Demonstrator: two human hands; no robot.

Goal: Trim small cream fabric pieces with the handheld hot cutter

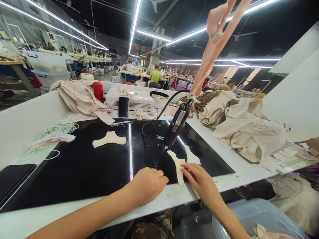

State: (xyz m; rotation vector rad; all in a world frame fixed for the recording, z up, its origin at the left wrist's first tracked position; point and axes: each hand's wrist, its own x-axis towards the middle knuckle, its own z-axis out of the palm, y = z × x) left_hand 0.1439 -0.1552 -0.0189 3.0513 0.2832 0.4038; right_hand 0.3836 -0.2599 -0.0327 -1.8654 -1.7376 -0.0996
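A cream cut fabric piece (pixel 178 166) lies near the front edge of the black glass panel (pixel 82 172). My right hand (pixel 199 179) pinches its right edge between thumb and fingertips. To the left of the piece, my left hand (pixel 149 184) is closed over the panel's front edge; whatever its curled fingers hold, if anything, is hidden. Just above the piece, a black handheld tool (pixel 176 124) with a pointed tip hangs from pink fabric straps (pixel 209 49). Behind my right fingers lies a second cream fabric piece (pixel 191 155). Another cream piece (pixel 109 139) rests farther left.
Piled beige garments (pixel 251 129) cover the table's right side, and folded beige fabric (pixel 82 99) lies at back left. A white vented box (pixel 132 101), a phone (pixel 124 107) and a red thread cone (pixel 98 92) stand behind the panel. Small snips (pixel 159 137) lie near the tool's cord.
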